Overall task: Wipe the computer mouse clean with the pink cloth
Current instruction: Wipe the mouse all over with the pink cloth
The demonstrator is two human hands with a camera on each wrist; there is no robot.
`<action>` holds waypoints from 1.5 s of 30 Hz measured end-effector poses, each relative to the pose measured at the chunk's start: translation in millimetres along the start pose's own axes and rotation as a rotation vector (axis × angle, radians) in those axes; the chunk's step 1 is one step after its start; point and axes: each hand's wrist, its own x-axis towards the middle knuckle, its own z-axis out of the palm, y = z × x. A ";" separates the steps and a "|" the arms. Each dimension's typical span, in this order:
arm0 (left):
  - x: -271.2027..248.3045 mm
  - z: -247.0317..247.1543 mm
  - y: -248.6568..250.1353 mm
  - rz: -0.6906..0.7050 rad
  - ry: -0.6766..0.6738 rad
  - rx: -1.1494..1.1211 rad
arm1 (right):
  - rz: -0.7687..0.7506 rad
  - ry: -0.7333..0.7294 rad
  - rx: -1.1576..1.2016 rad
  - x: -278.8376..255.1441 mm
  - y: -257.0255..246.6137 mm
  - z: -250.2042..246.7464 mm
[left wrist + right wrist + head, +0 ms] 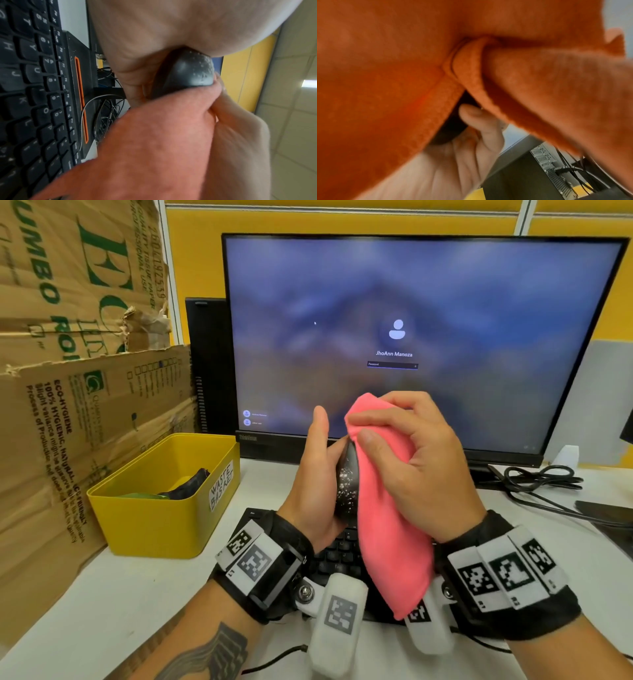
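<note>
My left hand holds a black computer mouse up above the keyboard, turned on its side, with white specks on its shell. My right hand grips the pink cloth and presses it against the mouse's right side; the cloth hangs down toward my wrists. In the left wrist view the mouse sits between my palm and the cloth. In the right wrist view the cloth fills most of the frame, with a dark bit of mouse and left fingers below it.
A black keyboard lies under my hands on the white desk. A lit monitor stands behind. A yellow bin labelled waste basket sits at the left beside cardboard boxes. Cables lie at the right.
</note>
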 end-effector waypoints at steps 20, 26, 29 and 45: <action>-0.5 -1.2 2.1 -0.036 -0.055 -0.113 | 0.147 0.104 0.310 5.4 4.8 -26.5; -0.2 -1.7 4.7 -0.013 -0.034 -0.085 | 0.071 0.033 0.146 -4.3 6.2 -13.9; 0.1 -2.8 4.1 -0.008 -0.034 -0.091 | 0.063 0.044 0.133 -6.4 6.2 -13.1; 5.3 -4.0 4.0 -0.047 -0.082 -0.202 | 0.151 -0.021 0.625 -3.0 3.0 -43.4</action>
